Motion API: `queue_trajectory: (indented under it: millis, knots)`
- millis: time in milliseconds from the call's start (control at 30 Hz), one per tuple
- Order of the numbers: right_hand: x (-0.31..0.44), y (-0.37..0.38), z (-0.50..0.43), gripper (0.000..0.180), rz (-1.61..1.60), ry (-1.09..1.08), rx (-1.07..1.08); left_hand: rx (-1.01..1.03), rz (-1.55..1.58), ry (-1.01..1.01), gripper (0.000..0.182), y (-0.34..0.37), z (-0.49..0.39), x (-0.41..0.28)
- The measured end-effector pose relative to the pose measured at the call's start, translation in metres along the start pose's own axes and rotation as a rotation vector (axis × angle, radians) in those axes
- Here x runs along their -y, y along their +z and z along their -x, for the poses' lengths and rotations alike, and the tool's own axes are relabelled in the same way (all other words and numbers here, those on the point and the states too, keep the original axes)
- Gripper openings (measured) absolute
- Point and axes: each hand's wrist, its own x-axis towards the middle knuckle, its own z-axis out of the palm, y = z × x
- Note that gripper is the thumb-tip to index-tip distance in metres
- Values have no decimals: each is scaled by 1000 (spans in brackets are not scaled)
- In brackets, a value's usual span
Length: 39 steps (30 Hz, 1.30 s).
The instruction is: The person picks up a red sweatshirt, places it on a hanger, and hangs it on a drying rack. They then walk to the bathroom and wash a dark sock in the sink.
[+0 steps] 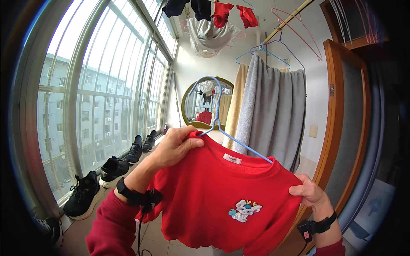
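Observation:
A red sweatshirt point(221, 192) with a small white cartoon animal on its front hangs on a blue wire hanger point(237, 141). The hanger's hook stands up out of the neckline, and part of its bar is hidden inside the garment. My left hand point(177, 144) pinches the sweatshirt at the collar and shoulder, close to the hanger. With its thumb in front, my right hand point(307, 190) grips the other shoulder, near the sleeve.
Black shoes point(84, 195) line the sill under the barred window. Behind the sweatshirt, a grey towel point(272, 108) and an oval mirror point(183, 112) are in view. Overhead runs a rail point(291, 19) with hangers; dark and red garments hang farther back. A wooden door point(331, 105) stands at the right.

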Motion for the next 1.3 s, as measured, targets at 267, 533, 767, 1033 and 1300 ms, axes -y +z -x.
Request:
queue_trajectory:
  millis: [267, 533, 767, 1033, 1300]
  knots:
    - [6, 40, -6, 47, -169, -431, -212, -100, -273, 205, 30, -18, -42, -19]
    - [34, 44, -22, 38, -461, -510, -457, -10, -943, 41, 61, -67, -76, -35]
    - [51, -4, -56, 35, -602, -427, -323, -289, -535, -287, 51, -100, -20, -9]
    - [176, -40, -150, 37, -573, -617, 6, -187, -323, -555, 77, -108, 42, 7]
    - [331, 5, -267, 32, -585, -1013, -177, -74, 361, -319, 103, -84, 0, 3]
